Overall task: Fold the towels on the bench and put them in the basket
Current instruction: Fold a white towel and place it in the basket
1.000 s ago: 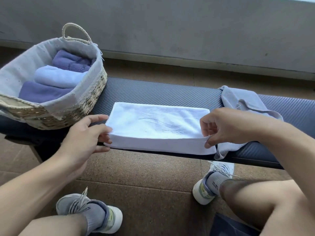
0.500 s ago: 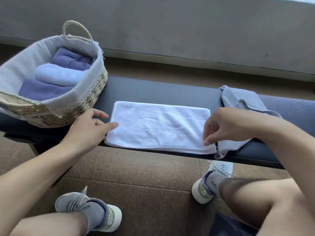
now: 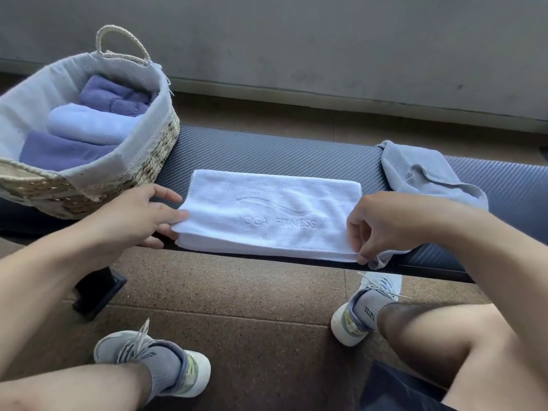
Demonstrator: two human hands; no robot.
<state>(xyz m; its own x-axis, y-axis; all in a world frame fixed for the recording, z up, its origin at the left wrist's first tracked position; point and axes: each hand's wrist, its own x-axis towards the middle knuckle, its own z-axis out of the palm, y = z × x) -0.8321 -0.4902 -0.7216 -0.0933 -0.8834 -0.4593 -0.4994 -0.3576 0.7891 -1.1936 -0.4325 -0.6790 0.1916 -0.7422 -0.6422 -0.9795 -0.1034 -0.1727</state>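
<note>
A white towel (image 3: 267, 215), folded into a long rectangle, lies on the dark padded bench (image 3: 267, 155). My left hand (image 3: 139, 215) pinches the towel's near left corner, thumb on top and fingers beneath. My right hand (image 3: 382, 223) pinches its near right corner at the bench's front edge. A crumpled grey towel (image 3: 421, 173) lies to the right, partly under my right hand. The woven basket (image 3: 148, 149) with a grey liner stands on the bench at the left and holds three folded towels, two purple and one pale blue (image 3: 86, 126).
Brown tiled floor (image 3: 252, 292) runs below the bench, with my two shoes and legs on it. A grey wall (image 3: 326, 48) rises behind the bench. A black bench foot (image 3: 98, 292) stands under the left end.
The left hand went from resting open beside the towel to gripping its near left corner. The right hand dropped down to the near right corner. The towel's left edge is slightly lifted.
</note>
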